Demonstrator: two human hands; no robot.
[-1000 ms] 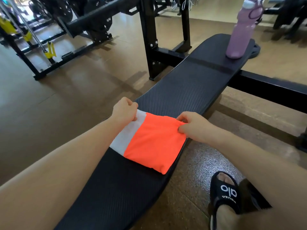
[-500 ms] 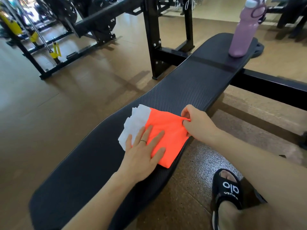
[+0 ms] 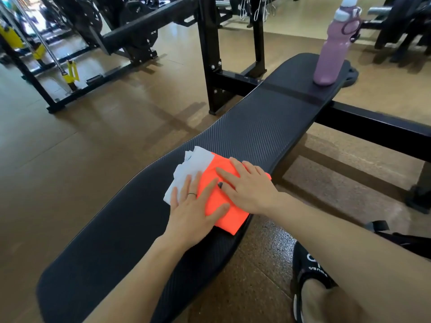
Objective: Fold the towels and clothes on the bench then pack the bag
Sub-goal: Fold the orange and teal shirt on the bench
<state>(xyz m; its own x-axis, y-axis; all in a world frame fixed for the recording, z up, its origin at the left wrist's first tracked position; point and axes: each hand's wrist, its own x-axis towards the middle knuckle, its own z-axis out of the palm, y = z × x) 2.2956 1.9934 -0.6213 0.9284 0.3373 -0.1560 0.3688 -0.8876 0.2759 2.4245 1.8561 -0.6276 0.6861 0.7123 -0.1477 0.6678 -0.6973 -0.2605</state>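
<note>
A folded orange and white garment (image 3: pixel 229 217) lies on the black padded bench (image 3: pixel 256 127), near its right edge. My left hand (image 3: pixel 196 206) lies flat on the garment's near left part, fingers straight, over the white and orange seam. My right hand (image 3: pixel 247 183) presses flat on the orange part, fingers spread and pointing left. A bag's black strap (image 3: pixel 379 226) shows at the right edge behind my right arm; the bag itself is hidden.
A lilac water bottle (image 3: pixel 333 45) stands upright at the bench's far end. Black rack uprights (image 3: pixel 210 54) and a crossbar (image 3: pixel 373 127) flank the bench. My foot in a black slide (image 3: pixel 307 266) is on the floor to the right.
My right hand has let go of the garment's right edge and now lies flat on top. My left hand stays flat on it. The garment's fold looks more compact.
</note>
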